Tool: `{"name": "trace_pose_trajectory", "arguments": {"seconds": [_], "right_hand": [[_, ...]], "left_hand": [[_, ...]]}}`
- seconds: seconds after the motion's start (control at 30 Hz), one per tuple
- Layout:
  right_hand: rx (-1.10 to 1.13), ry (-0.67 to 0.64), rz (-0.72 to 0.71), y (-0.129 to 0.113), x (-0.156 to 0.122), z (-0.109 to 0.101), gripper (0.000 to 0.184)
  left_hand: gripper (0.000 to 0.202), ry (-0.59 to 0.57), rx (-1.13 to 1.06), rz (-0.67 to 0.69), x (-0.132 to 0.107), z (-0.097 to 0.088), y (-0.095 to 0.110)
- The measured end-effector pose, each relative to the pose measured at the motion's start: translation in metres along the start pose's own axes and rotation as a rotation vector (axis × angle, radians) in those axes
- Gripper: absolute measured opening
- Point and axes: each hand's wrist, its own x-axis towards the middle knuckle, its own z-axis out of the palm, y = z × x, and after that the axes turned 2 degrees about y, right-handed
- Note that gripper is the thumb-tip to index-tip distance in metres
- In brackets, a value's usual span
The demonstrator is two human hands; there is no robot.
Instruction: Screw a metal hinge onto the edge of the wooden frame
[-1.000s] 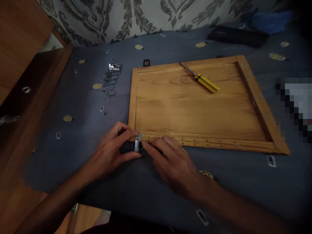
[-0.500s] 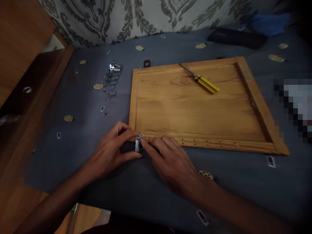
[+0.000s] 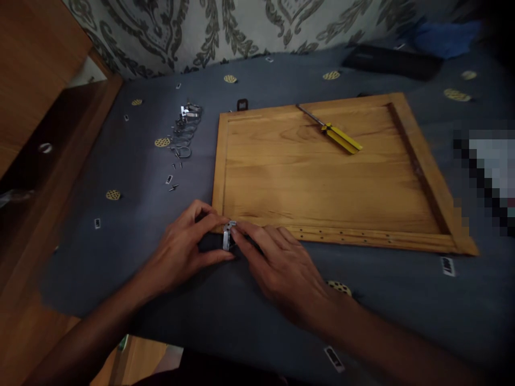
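A wooden panel [image 3: 322, 171] with a raised frame lies flat on a grey-blue cloth. At its near left corner stands a small silver metal hinge [image 3: 227, 235]. My left hand [image 3: 181, 252] pinches the hinge from the left with thumb and fingers. My right hand [image 3: 281, 268] meets it from the right, fingertips pressed on the hinge and on the panel's near rail, which has a row of small holes [image 3: 341, 234]. A yellow-handled screwdriver [image 3: 336, 134] rests on the far part of the panel, away from both hands.
A heap of metal hooks and fittings [image 3: 185, 128] and loose screws [image 3: 174, 186] lie on the cloth left of the panel. A dark flat case [image 3: 390, 60] sits at the back right. A wooden bed frame [image 3: 48, 150] runs along the left.
My right fingertips have crept a little up and left onto the hinge. The left hand, panel and screwdriver have stayed put.
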Motion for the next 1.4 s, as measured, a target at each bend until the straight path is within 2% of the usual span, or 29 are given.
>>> {"name": "trace_pose_trajectory", "arguments": {"seconds": [0.23,0.43,0.73,1.1,1.4], "right_hand": [[0.012,-0.030,-0.021,0.0013,-0.0033,0.0005,0.037],[0.001,-0.046,-0.035,0.0014,-0.0041,0.0007,0.042],[-0.018,-0.071,-0.048,-0.0001,-0.0020,-0.0033,0.034],[-0.037,-0.067,-0.070,0.0003,0.0000,-0.0023,0.035],[-0.028,-0.122,-0.098,0.0049,-0.0015,-0.0065,0.035]], "left_hand": [[0.042,-0.012,-0.018,-0.044,-0.0001,0.0001,-0.0001],[0.044,-0.002,-0.025,-0.026,-0.0003,0.0005,-0.0011],[0.040,-0.007,-0.046,-0.067,0.0001,0.0006,0.0006],[0.042,-0.011,-0.023,-0.038,0.0003,0.0004,-0.0009],[0.042,-0.003,-0.042,-0.052,-0.0001,0.0016,-0.0020]]}}
